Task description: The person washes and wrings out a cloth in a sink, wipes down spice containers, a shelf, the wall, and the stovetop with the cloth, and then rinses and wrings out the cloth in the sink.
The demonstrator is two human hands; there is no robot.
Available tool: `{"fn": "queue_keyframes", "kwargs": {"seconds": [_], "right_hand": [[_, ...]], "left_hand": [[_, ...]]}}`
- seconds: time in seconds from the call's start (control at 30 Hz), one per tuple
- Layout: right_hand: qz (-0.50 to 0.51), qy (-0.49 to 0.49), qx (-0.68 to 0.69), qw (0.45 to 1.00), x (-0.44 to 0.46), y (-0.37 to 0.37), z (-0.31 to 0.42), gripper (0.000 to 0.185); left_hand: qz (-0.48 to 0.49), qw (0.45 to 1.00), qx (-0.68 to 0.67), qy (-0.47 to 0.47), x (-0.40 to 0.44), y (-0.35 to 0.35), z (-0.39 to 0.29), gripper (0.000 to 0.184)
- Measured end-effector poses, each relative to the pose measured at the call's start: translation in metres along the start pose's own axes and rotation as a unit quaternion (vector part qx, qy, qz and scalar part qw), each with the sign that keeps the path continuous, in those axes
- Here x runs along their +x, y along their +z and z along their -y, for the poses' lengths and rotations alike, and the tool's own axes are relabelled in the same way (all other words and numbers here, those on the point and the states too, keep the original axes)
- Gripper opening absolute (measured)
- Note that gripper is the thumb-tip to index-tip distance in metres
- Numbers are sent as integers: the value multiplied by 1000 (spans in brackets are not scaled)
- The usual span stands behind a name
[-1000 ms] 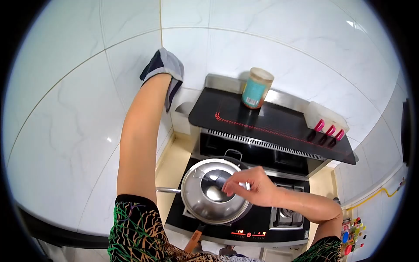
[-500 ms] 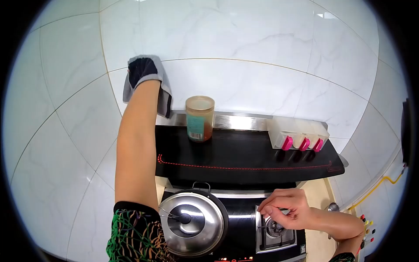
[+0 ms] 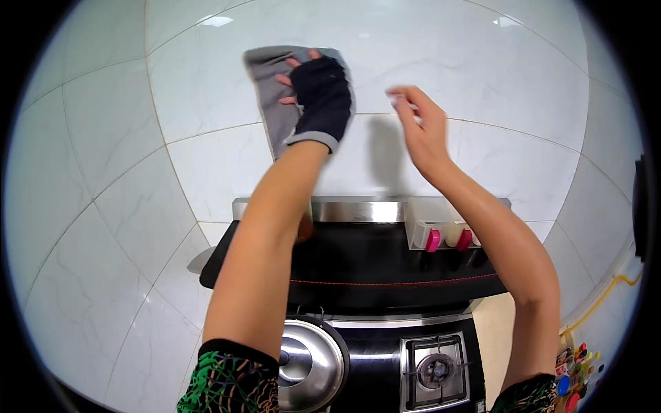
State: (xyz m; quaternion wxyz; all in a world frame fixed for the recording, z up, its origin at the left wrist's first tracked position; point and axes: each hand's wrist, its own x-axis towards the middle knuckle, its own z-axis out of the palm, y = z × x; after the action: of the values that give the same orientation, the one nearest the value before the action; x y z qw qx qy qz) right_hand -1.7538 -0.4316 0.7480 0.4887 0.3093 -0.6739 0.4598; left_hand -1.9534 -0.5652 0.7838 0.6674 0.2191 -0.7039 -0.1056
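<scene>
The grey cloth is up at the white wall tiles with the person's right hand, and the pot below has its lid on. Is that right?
Not quite: it's the left hand, not the right hand, as the head view shows. The grey cloth is up at the white wall tiles, and the pot has its lid on.

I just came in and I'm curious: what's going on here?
Someone's left hand, partly covered by a grey and dark cloth, is up against the tiled wall above the black hood. The right hand is raised too and looks empty. Below, a pan has its lid on; the right burner is bare.
</scene>
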Motion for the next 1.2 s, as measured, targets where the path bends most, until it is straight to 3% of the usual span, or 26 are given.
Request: {"fn": "queue_keyframes", "kwargs": {"seconds": [0.07, 0.1, 0.17, 0.23, 0.33, 0.47, 0.53, 0.63, 0.7, 0.73, 0.8, 0.83, 0.87, 0.93, 0.97, 1.0, 1.07, 1.2], "right_hand": [[-29, -240, -166, 956, 29, 17, -27, 24], [2, -272, -174, 946, 37, 24, -31, 26], [93, -296, -177, 934, 47, 35, -32, 29], [148, -281, -179, 931, 47, 36, -43, 31], [158, -368, -330, 855, 50, 30, -71, 33], [166, -389, -356, 833, 33, -5, -99, 45], [176, -393, -369, 824, 32, -24, -104, 49], [220, -308, -393, 838, 35, -50, -108, 61], [186, -322, -403, 837, 39, -64, -109, 61], [152, -334, -412, 834, 45, -73, -108, 61], [143, -346, -402, 835, 57, -93, -114, 68], [145, -288, -439, 839, 60, -104, -118, 73], [148, -227, -472, 839, 61, -115, -121, 79], [88, -270, -486, 826, 65, -140, -133, 87], [94, -278, -494, 819, 63, -151, -134, 87], [101, -286, -500, 811, 61, -161, -135, 88], [132, -292, -508, 799, 51, -180, -139, 88], [239, -278, -520, 772, 25, -205, -138, 92]], "left_hand": [[95, 980, -144, 102, -17, -43, -8, 54], [8, 974, -164, 154, -32, -36, -9, 61], [9, 961, -80, 266, -46, -56, 4, 66], [56, 920, -130, 366, -57, -60, 14, 65], [158, 827, -217, 494, -65, -55, 19, 64], [248, 749, -286, 544, -73, -44, 8, 62], [213, 751, -260, 569, -72, -43, -3, 61], [127, 759, -193, 609, -67, -55, -15, 54], [122, 712, -401, 564, -59, -86, -34, 49], [114, 712, -401, 564, -54, -88, -45, 49], [153, 649, -460, 586, -41, -94, -64, 49], [166, 627, -485, 587, -38, -97, -72, 49], [179, 637, -486, 572, -43, -102, -79, 52], [91, 641, -383, 658, -44, -83, -104, 61], [111, 671, -326, 657, -55, -112, -102, 75], [153, 653, -330, 664, -64, -112, -100, 87], [214, 555, -464, 657, -85, -97, -98, 85], [258, 515, -388, 719, -101, -108, -94, 89]]}}
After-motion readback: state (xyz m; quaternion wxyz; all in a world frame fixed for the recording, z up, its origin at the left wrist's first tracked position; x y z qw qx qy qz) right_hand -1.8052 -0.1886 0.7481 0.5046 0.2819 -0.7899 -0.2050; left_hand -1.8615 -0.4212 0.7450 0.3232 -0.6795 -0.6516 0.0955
